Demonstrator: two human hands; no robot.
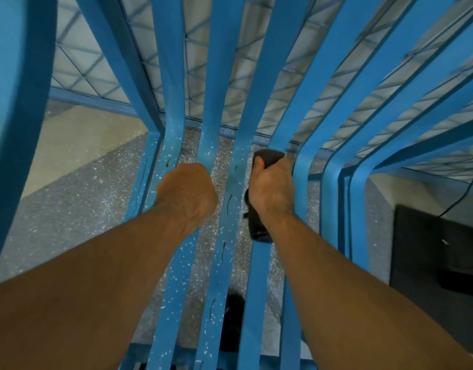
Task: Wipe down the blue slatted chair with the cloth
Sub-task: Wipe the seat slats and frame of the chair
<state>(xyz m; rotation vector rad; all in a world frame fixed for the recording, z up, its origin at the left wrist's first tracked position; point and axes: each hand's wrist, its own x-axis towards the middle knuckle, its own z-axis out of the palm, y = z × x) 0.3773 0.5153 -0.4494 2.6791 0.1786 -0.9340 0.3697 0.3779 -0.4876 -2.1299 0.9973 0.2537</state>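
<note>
Right hand (pixel 272 188): fingers curled tight round dark cloth (pixel 259 228), which is bunched against a centre slat. Left hand (pixel 187 190): fisted round a neighbouring slat to the left, holding nothing else. Blue slatted chair (pixel 219 76) fills the view, over speckled floor (pixel 69 209). Black box (pixel 430 249) far right.

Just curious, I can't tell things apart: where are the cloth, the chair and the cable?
cloth (pixel 256 225): head view, lower hanging end.
chair (pixel 220 76): head view, middle slat.
cable (pixel 470 190): head view, mid-length.
</note>
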